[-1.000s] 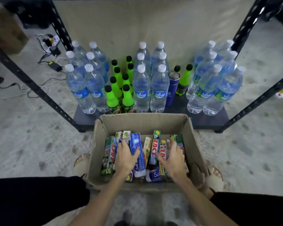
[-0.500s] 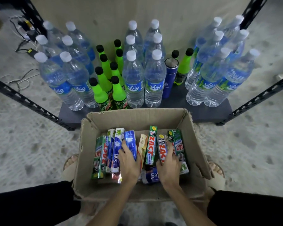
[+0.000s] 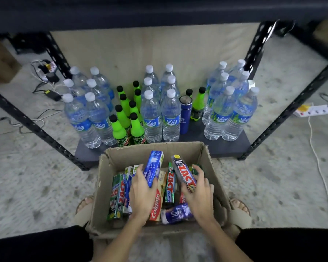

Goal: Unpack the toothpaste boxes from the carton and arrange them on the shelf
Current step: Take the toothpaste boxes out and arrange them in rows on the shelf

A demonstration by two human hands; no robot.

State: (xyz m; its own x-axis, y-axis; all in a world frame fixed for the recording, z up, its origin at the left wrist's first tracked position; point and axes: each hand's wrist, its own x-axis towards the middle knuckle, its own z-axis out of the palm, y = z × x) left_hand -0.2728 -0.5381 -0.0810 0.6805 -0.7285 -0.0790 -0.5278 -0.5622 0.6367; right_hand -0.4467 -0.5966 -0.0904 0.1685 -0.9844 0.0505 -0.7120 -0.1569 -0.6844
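Toothpaste boxes: a blue box (image 3: 153, 168) in the left hand's (image 3: 142, 193) grip and a red box (image 3: 184, 174) in the right hand's (image 3: 199, 193) grip have tilted up out of the carton (image 3: 212, 178), where half a second ago they lay packed among the others; the shelf (image 3: 229, 146) holds only bottles.

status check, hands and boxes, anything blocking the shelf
Left hand grips blue toothpaste box, right hand grips Zact box, both lifted over carton. Bottles crowd bottom shelf.
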